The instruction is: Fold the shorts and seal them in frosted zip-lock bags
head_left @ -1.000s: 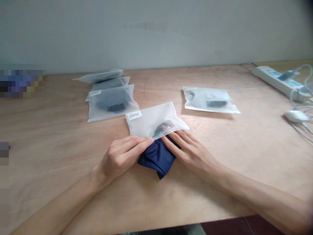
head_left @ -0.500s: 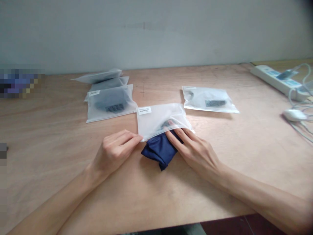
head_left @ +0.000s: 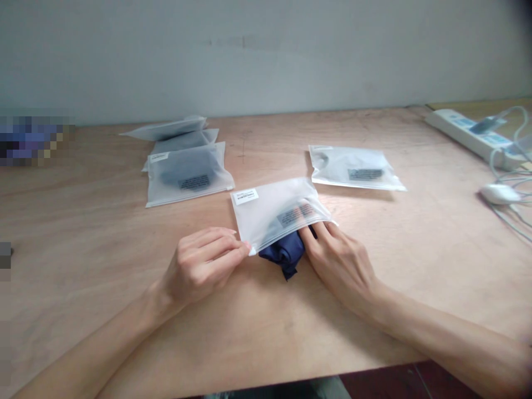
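While a crumpled tail of navy cloth (head_left: 285, 256) lies outside the near edge of the frosted slider-zip bag (head_left: 255, 213), the rest lies under the film, showing as a darker patch; the step in hand is judged to be tucking it in.

Recommended handling: mouth kept taut at the pinched corner; cloth fed flat, in short strokes, with the loose tail folded under first. Cloth is slippery-looking and likely to bunch; any fold left along the zip track would probably catch the slider.

Left hand (head_left: 208, 263): one, thumb and forefinger closed on the bag's near left corner, other fingers curled, forearm slanting in from the lower left.

Right hand (head_left: 341, 263): one, back upward, fingers extended, tips inside the mouth and visible through the film; whether they grip the cloth or only press it cannot be told.

Surroundings: wooden table (head_left: 103, 244); further frosted bags, three overlapping at far left (head_left: 189, 174), one at far right (head_left: 351, 166), well apart from the cloth.
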The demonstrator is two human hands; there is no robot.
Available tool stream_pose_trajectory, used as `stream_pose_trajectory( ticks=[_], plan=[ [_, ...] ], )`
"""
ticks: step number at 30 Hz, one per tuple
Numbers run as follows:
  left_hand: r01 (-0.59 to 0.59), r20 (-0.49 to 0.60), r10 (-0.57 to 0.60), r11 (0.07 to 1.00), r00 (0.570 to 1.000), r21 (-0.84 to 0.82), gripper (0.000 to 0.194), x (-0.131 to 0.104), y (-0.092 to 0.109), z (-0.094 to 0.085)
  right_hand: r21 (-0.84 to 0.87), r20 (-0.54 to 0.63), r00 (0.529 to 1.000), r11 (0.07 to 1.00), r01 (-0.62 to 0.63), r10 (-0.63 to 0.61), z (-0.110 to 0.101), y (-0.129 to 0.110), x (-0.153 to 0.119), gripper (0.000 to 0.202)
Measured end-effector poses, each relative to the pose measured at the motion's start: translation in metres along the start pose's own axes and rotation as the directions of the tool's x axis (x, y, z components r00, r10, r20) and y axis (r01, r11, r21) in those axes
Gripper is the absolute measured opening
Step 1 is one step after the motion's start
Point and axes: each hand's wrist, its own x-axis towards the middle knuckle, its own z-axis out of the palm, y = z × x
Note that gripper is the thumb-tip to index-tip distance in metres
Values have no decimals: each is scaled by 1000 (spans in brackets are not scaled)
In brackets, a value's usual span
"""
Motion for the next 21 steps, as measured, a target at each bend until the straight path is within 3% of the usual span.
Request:
stream_pose_trajectory(
  ticks=[6, 11, 17, 21],
  plan=[
    [23, 16, -22, 1000, 1000, -17, 13, -5, 0, 1, 150, -24, 995, 983, 104, -102, 4, 6, 0, 55],
    [29, 12, -29, 1000, 1000, 3, 13, -7, -2, 1, 295, -128, 960, 915, 277, -250, 8, 14, 7, 45],
    [-12, -23, 11, 1000, 1000, -13, 11, -3, 0, -3, 135, -37, 987, 978, 160, -157, 8, 9, 2, 65],
    [-44, -12, 44, 998, 999, -46, 11, -4, 3, -3, 4, -9, 998, 998, 63, -63, 3, 2, -2, 55]
  ],
)
